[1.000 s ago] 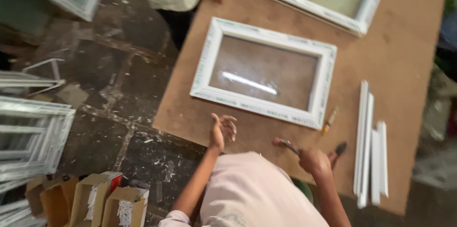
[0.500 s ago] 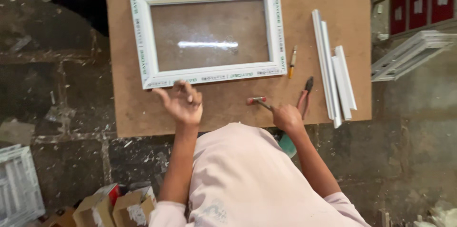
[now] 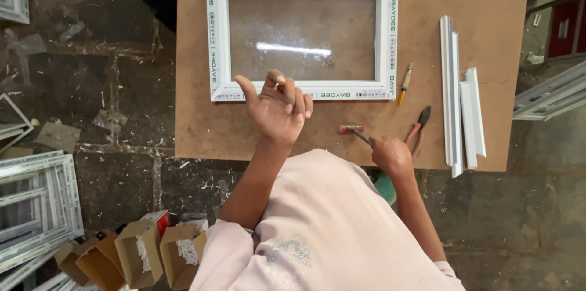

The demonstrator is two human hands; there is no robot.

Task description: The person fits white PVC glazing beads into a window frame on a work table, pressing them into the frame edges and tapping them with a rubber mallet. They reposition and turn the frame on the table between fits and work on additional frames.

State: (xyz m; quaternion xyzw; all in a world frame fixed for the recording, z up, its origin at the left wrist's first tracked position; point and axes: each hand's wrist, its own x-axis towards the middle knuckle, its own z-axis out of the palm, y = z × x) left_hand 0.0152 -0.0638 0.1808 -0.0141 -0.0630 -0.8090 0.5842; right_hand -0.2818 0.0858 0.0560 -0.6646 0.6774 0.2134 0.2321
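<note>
Left hand lifted, palm open, fingers loosely curled, grasping nothing, hovering above near rail of white window frame; half a second ago lower and further left, just off that rail. Right hand clenched round handle of small hammer, head pointing left, resting low over near edge of brown board worktop; grip and place much as half a second ago. Whole view drawn closer and squarer than before; frame, skewed a second ago, now lying parallel to board edges.

Frame flat on worktop toward far edge, frosted glass pane seated within it, light streak reflected across middle. Near left corner of view, on stone floor, open cardboard boxes holding small whitish packets, contents too small to tell apart.

Right of frame: yellow-handled screwdriver just beside right rail; red-handled pliers near right hand; white plastic strips laid lengthwise by right edge, one overhanging near edge. More white frames stacked on floor at left. Pink-shirted torso blocking near edge of worktop below hands.
</note>
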